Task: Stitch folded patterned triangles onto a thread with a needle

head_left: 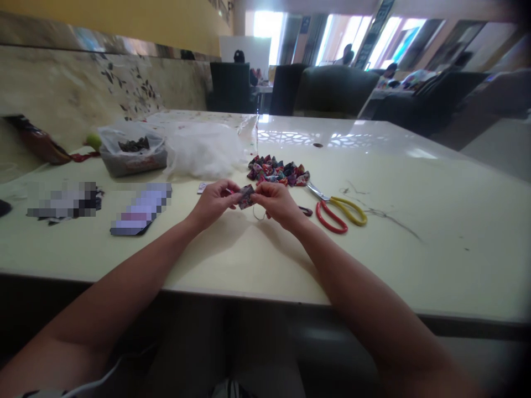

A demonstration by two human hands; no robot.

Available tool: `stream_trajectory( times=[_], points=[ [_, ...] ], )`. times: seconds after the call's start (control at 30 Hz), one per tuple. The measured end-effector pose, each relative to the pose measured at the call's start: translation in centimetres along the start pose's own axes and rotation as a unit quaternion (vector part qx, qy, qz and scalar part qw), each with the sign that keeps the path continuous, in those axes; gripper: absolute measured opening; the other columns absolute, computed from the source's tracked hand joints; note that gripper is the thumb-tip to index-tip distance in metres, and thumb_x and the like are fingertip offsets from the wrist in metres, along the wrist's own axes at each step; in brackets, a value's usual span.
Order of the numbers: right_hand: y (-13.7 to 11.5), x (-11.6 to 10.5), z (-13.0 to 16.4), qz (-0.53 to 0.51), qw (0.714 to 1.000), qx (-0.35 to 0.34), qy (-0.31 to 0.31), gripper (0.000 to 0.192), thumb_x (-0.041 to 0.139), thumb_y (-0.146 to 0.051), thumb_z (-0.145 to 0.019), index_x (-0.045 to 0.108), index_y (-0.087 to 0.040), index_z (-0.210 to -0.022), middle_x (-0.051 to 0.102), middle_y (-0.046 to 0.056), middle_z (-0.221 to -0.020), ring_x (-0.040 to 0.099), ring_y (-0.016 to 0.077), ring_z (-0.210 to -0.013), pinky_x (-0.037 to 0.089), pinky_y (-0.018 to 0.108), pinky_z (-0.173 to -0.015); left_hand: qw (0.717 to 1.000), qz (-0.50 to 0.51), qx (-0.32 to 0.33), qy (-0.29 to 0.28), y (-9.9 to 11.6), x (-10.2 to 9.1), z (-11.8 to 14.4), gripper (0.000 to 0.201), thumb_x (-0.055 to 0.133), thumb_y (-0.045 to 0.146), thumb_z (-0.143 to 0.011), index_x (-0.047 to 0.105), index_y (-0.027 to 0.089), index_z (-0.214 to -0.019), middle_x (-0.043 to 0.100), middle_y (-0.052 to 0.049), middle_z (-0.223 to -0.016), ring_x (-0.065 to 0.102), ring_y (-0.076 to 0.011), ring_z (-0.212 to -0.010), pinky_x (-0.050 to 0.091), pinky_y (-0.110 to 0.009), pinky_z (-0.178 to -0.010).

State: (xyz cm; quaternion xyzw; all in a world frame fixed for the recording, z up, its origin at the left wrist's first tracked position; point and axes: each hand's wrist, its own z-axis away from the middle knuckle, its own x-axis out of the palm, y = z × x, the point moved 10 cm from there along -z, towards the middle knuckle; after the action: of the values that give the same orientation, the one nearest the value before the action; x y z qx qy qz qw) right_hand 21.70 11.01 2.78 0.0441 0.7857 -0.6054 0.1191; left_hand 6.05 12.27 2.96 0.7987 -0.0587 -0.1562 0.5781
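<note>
Both my hands meet above the table, pinching a small dark patterned piece of fabric [246, 197] between them. My left hand [216, 201] grips its left edge with thumb and forefinger. On the other edge, the fingertips of my right hand [277, 202] are closed. A thin thread [259, 216] loops below the fabric near the right fingers; a needle cannot be made out. Just beyond the hands lies a cluster of folded, multicoloured fabric pieces [279, 170]. Scissors with one red and one yellow handle [332, 209] rest to the right, next to a small dark tool [306, 211] partly behind my right hand.
A phone [141, 210] and dark fabric scraps [68, 202] lie left. Behind them stand a bag of dark bits [133, 152] and white stuffing in clear plastic [205, 149]. Loose threads [390, 218] trail on the table [448, 265]. Chairs [338, 91] and people are beyond.
</note>
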Motion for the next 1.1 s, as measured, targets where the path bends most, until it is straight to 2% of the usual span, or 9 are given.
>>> stream_trajectory(
  times=[0.1, 0.23, 0.37, 0.47, 0.57, 0.83, 1.0, 1.1],
  points=[
    [0.0, 0.3, 0.2, 0.007, 1.000, 0.001, -0.015, 0.018, 0.069, -0.030, -0.078, 0.059, -0.019, -0.067, 0.049, -0.005, -0.058, 0.042, 0.0077, -0.054, 0.033, 0.021, -0.048, 0.999, -0.009, -0.001, -0.048, 0.0, 1.1, 0.1, 0.030, 0.085, 0.040, -0.076, 0.074, 0.014, -0.087, 0.070, -0.005, -0.088, 0.066, -0.0146, -0.076, 0.056, -0.028, -0.067],
    [0.2, 1.1, 0.7, -0.024, 0.998, 0.033, -0.047, 0.023, 0.071, -0.037, -0.079, 0.059, -0.020, -0.069, 0.052, -0.005, -0.061, 0.043, 0.0071, -0.048, 0.036, 0.023, -0.041, 0.994, 0.026, -0.034, -0.098, -0.6, 2.3, 0.4, 0.028, 0.085, 0.038, -0.075, 0.071, 0.014, -0.076, 0.063, -0.001, -0.075, 0.062, -0.0117, -0.069, 0.053, -0.027, -0.067],
    [-0.1, 1.0, 1.1, -0.119, 0.990, 0.061, -0.041, 0.030, 0.077, -0.045, -0.079, 0.066, -0.020, -0.091, 0.047, -0.009, -0.057, 0.039, 0.0073, -0.046, 0.039, 0.022, -0.040, 0.984, 0.129, -0.078, -0.100, -0.8, 2.4, 0.6, 0.033, 0.087, 0.043, -0.075, 0.073, 0.015, -0.088, 0.068, -0.001, -0.080, 0.062, -0.0109, -0.070, 0.055, -0.029, -0.072],
    [-0.2, 1.8, 1.5, -0.175, 0.977, 0.082, -0.092, 0.040, 0.083, -0.045, -0.074, 0.068, -0.020, -0.101, 0.044, -0.011, -0.055, 0.037, 0.0070, -0.046, 0.041, 0.022, -0.042, 0.971, 0.176, -0.102, -0.123, -0.6, 3.0, 0.9, 0.036, 0.090, 0.044, -0.073, 0.073, 0.016, -0.088, 0.067, -0.001, -0.079, 0.062, -0.0111, -0.071, 0.057, -0.029, -0.074],
    [-0.1, 2.3, 1.7, -0.209, 0.966, 0.097, -0.119, 0.044, 0.089, -0.043, -0.068, 0.066, -0.022, -0.098, 0.048, -0.011, -0.056, 0.036, 0.0062, -0.046, 0.043, 0.022, -0.043, 0.961, 0.207, -0.119, -0.138, -0.7, 3.3, 1.1, 0.036, 0.093, 0.042, -0.072, 0.072, 0.016, -0.088, 0.065, 0.000, -0.080, 0.063, -0.0117, -0.073, 0.058, -0.030, -0.075],
    [0.1, 2.8, 1.8, -0.226, 0.958, 0.122, -0.124, 0.051, 0.096, -0.042, -0.059, 0.060, -0.021, -0.089, 0.056, -0.009, -0.061, 0.041, 0.0057, -0.046, 0.043, 0.022, -0.042, 0.950, 0.220, -0.147, -0.164, -1.6, 3.9, 1.4, 0.036, 0.094, 0.043, -0.072, 0.073, 0.016, -0.081, 0.066, -0.001, -0.079, 0.064, -0.0125, -0.075, 0.058, -0.029, -0.077],
    [0.1, 2.8, 2.0, -0.216, 0.960, 0.124, -0.127, 0.046, 0.095, -0.039, -0.060, 0.060, -0.019, -0.083, 0.051, -0.009, -0.060, 0.042, 0.0048, -0.047, 0.044, 0.021, -0.043, 0.951, 0.209, -0.146, -0.173, -1.5, 4.1, 1.5, 0.037, 0.093, 0.043, -0.073, 0.071, 0.014, -0.080, 0.066, -0.002, -0.080, 0.065, -0.0114, -0.075, 0.057, -0.029, -0.079],
    [-0.3, 2.9, 2.0, -0.213, 0.960, 0.114, -0.138, 0.039, 0.091, -0.037, -0.063, 0.061, -0.019, -0.080, 0.050, -0.009, -0.058, 0.041, 0.0049, -0.046, 0.044, 0.022, -0.043, 0.948, 0.226, -0.146, -0.168, -1.2, 4.1, 1.5, 0.036, 0.092, 0.043, -0.073, 0.072, 0.016, -0.082, 0.066, -0.002, -0.080, 0.065, -0.0134, -0.076, 0.059, -0.033, -0.081]
  ],
)
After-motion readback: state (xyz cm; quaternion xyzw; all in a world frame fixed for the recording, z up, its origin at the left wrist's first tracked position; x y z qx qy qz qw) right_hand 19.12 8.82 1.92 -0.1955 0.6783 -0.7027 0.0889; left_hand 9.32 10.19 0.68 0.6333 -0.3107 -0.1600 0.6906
